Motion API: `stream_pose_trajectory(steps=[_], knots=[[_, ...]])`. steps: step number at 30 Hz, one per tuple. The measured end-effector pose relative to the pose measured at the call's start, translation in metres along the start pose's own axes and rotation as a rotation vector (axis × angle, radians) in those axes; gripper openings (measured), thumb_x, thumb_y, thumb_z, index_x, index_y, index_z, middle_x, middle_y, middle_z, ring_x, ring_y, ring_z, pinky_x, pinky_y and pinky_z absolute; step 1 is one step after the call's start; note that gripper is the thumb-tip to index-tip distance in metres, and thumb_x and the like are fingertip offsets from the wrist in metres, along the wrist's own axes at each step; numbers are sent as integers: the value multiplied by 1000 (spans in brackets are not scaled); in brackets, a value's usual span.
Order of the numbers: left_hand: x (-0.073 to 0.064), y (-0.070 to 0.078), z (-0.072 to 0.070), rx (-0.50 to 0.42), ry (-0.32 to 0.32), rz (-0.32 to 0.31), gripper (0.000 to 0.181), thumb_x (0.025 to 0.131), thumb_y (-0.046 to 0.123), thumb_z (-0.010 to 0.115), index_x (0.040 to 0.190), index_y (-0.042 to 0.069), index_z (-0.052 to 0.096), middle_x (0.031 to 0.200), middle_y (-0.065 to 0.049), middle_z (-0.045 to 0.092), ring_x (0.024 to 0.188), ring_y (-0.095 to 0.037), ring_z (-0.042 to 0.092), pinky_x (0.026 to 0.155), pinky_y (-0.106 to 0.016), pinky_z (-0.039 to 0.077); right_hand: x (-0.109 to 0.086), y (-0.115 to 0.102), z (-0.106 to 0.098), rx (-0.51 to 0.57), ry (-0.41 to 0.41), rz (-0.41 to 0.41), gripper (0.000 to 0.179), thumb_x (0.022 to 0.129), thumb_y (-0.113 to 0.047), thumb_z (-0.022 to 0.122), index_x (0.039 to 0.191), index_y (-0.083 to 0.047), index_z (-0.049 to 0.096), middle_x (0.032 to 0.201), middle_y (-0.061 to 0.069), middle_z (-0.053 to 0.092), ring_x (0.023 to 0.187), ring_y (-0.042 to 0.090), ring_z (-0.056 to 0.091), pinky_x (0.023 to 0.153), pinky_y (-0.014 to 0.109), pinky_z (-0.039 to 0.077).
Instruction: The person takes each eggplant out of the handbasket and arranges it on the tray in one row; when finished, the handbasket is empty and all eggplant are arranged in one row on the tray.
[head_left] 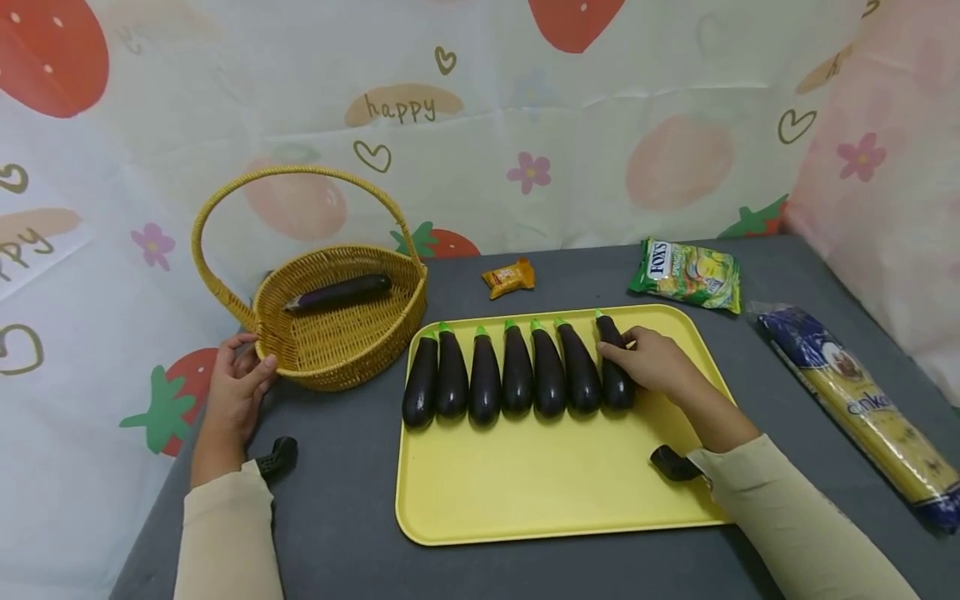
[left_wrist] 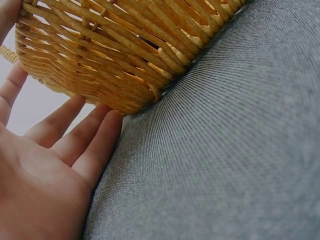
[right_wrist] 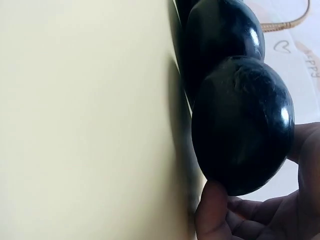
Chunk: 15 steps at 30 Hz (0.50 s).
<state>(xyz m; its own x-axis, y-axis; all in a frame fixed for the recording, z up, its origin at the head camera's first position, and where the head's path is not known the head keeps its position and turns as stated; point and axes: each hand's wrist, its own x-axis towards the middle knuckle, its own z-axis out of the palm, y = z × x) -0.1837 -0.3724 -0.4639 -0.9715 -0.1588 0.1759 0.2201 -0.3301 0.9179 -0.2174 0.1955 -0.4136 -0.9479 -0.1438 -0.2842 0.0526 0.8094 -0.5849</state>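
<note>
A yellow wicker basket (head_left: pixel 345 367) with a tall arched handle stands on the left of the table, one dark eggplant (head_left: pixel 345 293) lying inside it. My left hand (head_left: pixel 234 387) holds the basket's near left side, thumb at the rim and fingers against the outer woven wall (left_wrist: pixel 115 60). Several glossy eggplants (head_left: pixel 485 387) with green stems lie side by side on a yellow tray (head_left: pixel 525 492). At the right end of that row, my right hand (head_left: pixel 654 360) grips the last eggplant (head_left: pixel 617 385) between thumb and fingers; its rounded end (right_wrist: pixel 242 130) fills the right wrist view.
Behind the tray lie a small orange packet (head_left: pixel 510 278) and a green candy bag (head_left: pixel 688 275). A long pasta package (head_left: pixel 862 408) rests on the right of the grey table (head_left: pixel 337 517). A strawberry-print cloth (head_left: pixel 480 167) hangs along the back.
</note>
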Motion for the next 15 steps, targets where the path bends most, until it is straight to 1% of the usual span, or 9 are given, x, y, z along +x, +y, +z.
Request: stream_pose_trajectory(steps=[4, 8, 10, 12, 15], knots=[[0, 0, 1, 7, 8, -7, 37, 95, -6, 56, 125, 11, 41, 130, -9, 52, 110, -15, 58, 81, -24, 50, 2, 0, 0, -18, 14, 16, 72, 96, -60, 47, 131, 3, 49, 126, 25, 55, 106, 37, 57, 81, 45, 46], [0, 0, 1, 9, 19, -7, 37, 95, -6, 56, 125, 11, 41, 129, -9, 52, 110, -16, 58, 82, -24, 50, 2, 0, 0, -16, 9, 15, 76, 95, -62, 45, 133, 4, 46, 129, 27, 52, 110, 40, 55, 85, 48, 46], [0, -1, 2, 9, 17, -5, 37, 95, -6, 55, 125, 11, 41, 129, -9, 52, 110, -16, 58, 82, -24, 50, 1, -1, -1, -24, 6, 7, 77, 96, -62, 45, 135, 5, 45, 129, 28, 53, 109, 40, 56, 83, 48, 46], [0, -1, 2, 6, 14, -2, 37, 95, -7, 55, 125, 10, 41, 129, -10, 52, 110, -16, 57, 82, -24, 50, 0, -2, -3, -26, 5, -2, 77, 96, -60, 45, 136, 6, 44, 128, 29, 54, 102, 36, 61, 80, 46, 48], [0, 0, 2, 7, 10, 1, 37, 95, -8, 54, 125, 10, 40, 129, -9, 52, 110, -16, 57, 81, -24, 50, 0, -6, -11, -8, 8, -10, 76, 97, -58, 48, 139, 5, 40, 126, 29, 54, 85, 28, 67, 73, 42, 51]])
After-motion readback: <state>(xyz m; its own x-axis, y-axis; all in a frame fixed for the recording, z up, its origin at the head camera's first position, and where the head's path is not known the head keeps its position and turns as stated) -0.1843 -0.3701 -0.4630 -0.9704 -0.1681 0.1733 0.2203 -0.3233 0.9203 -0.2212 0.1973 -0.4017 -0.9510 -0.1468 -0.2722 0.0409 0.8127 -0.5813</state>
